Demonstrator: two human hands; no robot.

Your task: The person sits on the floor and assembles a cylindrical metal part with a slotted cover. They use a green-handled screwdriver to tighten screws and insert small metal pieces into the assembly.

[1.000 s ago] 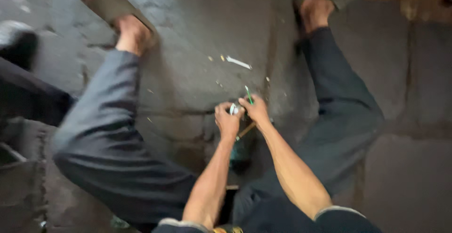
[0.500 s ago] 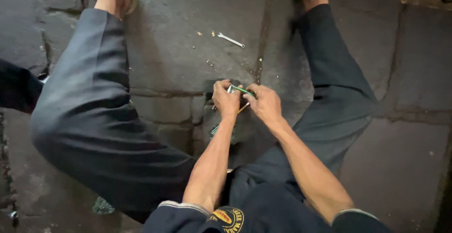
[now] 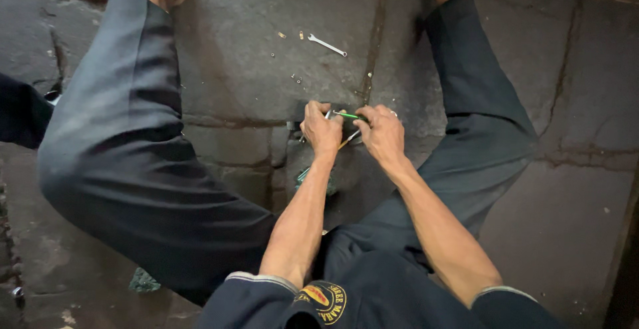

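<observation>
The person sits on a stone floor (image 3: 253,76) with legs spread, and both hands meet low between the knees. The left hand (image 3: 322,131) is curled tight, fingers folded over a small dark part (image 3: 349,128) that lies on the floor directly under and between the two hands; metal glints at its top edge. The right hand (image 3: 382,133) is closed too, pinching a thin green-handled tool (image 3: 347,115) whose tip runs toward the left hand. The tool's long axis lies nearly level across the view, from right hand to left, so the two hands almost touch around it. A second slim yellowish shaft (image 3: 345,143) slants out below the hands; which hand holds it cannot be told. Exactly what the dark part is stays hidden behind the fingers.

Beyond the hands, well apart and further from the body, a small bright spanner (image 3: 327,44) lies flat on the floor, its length slanted, slightly nearer the left hand. A few tiny nuts or screws (image 3: 295,77) are scattered between it and the hands. The floor is rough, grey, cracked slabs with dark joints. The trousers (image 3: 126,143) are smooth dark cloth; the spanner is polished metal, the green handle looks like plastic.
</observation>
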